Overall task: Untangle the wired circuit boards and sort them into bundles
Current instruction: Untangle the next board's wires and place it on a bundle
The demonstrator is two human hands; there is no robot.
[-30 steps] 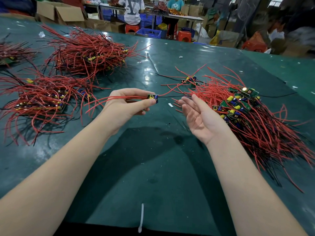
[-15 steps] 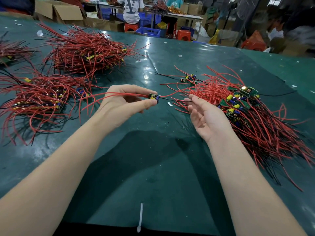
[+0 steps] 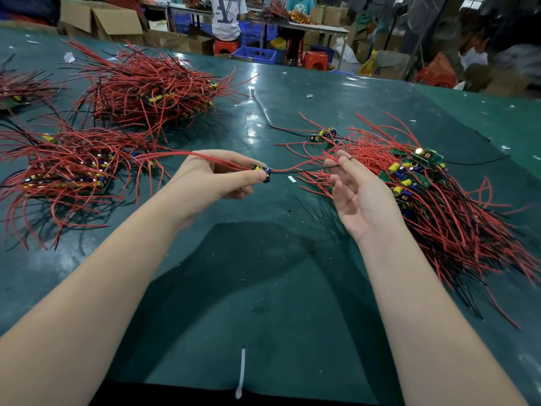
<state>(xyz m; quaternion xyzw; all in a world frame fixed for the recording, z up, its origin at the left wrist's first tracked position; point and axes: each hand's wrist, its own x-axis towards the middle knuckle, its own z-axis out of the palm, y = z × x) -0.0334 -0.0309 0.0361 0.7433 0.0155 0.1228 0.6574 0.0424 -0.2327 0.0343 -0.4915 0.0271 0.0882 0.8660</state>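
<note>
Green and glossy, the worktop (image 3: 263,288) runs away from us toward a cluttered workshop of cardboard boxes (image 3: 117,19), a blue crate (image 3: 254,54) and red stools (image 3: 314,60), where other people sit at a far table.

Our left hand (image 3: 210,183) pinches a small board (image 3: 262,171) between thumb and forefinger, the rest of the fingers curled beneath. Its wires run nearly level across our view: red leads trail left over the hand toward the near bundle (image 3: 64,171), while a red and a black lead stretch right to our right hand (image 3: 360,194). That hand is palm up, fingers loosely spread; the black lead crosses its upper fingertips, though we cannot tell whether they nip it or merely touch it.

So the board lies left of the right hand, its long axis side to side, and the tangled pile (image 3: 439,206) sits just behind and right of that hand. We judge the right-going leads are not yet free of the pile, so the coming pull goes leftward.

A second bundle (image 3: 146,92) lies farther back on the left, and a white strip (image 3: 241,373) rests near our edge.
</note>
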